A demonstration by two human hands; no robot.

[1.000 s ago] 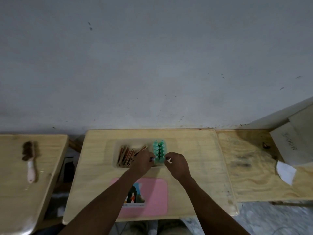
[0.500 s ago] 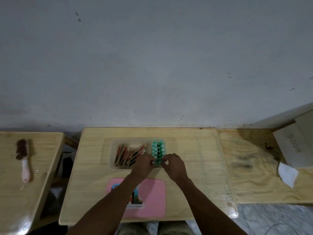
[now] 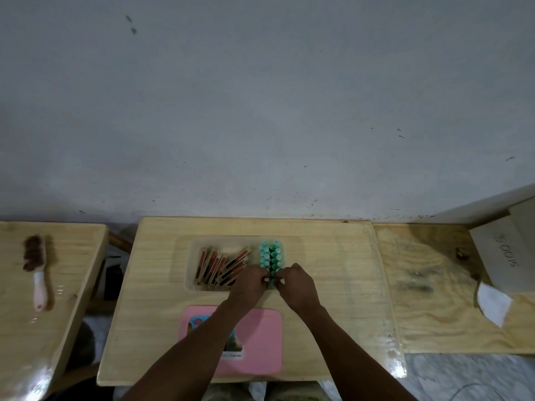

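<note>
Two rows of green tubes [image 3: 271, 256] are stood in a clear tray [image 3: 189, 273] on the desk [image 3: 333, 270]. Their nearest end is pinched from both sides by the curled fingers of the left hand [image 3: 249, 283] and the right hand [image 3: 298, 286]. Red sticks [image 3: 220, 264] are piled just left of the fingers.

The wooden table [image 3: 318, 256] looks glossy (varnished grain); the pink lid [image 3: 260, 342] is smooth plastic.
</note>
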